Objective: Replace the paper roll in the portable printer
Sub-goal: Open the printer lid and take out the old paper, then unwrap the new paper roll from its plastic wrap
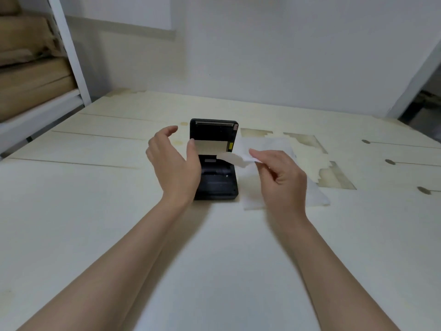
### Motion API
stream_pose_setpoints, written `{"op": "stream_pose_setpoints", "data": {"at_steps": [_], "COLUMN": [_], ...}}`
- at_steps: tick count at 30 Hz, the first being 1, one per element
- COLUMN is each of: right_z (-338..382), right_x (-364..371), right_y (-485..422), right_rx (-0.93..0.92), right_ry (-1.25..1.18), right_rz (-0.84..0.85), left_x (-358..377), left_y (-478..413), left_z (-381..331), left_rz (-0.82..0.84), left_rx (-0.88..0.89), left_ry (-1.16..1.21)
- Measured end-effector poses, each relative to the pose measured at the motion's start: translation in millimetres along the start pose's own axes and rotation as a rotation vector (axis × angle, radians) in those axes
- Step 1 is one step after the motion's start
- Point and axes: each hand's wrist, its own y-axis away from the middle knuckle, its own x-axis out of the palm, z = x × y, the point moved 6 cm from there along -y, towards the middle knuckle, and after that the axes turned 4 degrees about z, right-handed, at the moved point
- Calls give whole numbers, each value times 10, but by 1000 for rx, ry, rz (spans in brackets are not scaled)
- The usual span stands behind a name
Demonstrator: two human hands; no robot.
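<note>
A small black portable printer (216, 180) stands on the pale table (95, 211) with its lid (213, 133) swung up and open. The paper bay shows dark inside. My right hand (280, 177) pinches the end of a white paper strip (235, 158) between thumb and forefinger, just right of the printer; the strip runs from the bay. My left hand (173, 163) hovers at the printer's left side, fingers spread and curved, thumb near the lid's edge, holding nothing. A white sheet of paper (317, 194) lies flat on the table under my right hand.
The table top has several worn patches (334, 175) where the covering is torn, to the right of the printer. A white shelf frame (69, 56) with brown cardboard packages (28, 75) stands at the far left. A white wall is behind the table.
</note>
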Motion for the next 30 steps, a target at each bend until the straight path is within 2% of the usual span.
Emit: {"op": "stream_pose_setpoints", "data": {"at_steps": [2,4,8,10,13,15,19,22,26,30], "right_z": [-158,-381,-878,-1044,-1210,-1220,-1127,-1086,-1123,-1091], "right_x": [-261,-475,-708,-796,-858,-892,-923,-872,-869,-842], "right_y": [19,21,102,232,410,427,355,352,351,332], "right_rx": [105,231,441,507,669,722,614,544,566,578], "right_ry": [36,173,404,491,625,636,511,505,558,511], "right_rz": [-136,-174,20,115,268,271,171,246,284,276], "left_x": [52,227,836,1093,1377,1472,1491,1470,1460,1521], "left_y": [147,326,799,1043,1255,1277,1169,1090,1077,1232], "left_z": [-252,-452,-636,-651,-627,-594,-543,-494,-467,-580], "left_rz": [7,104,534,725,867,881,791,758,755,829], "left_rx": [123,247,439,466,495,492,475,455,443,485], "left_ry": [-48,-105,-318,-370,-461,-495,-527,-582,-583,-499]}}
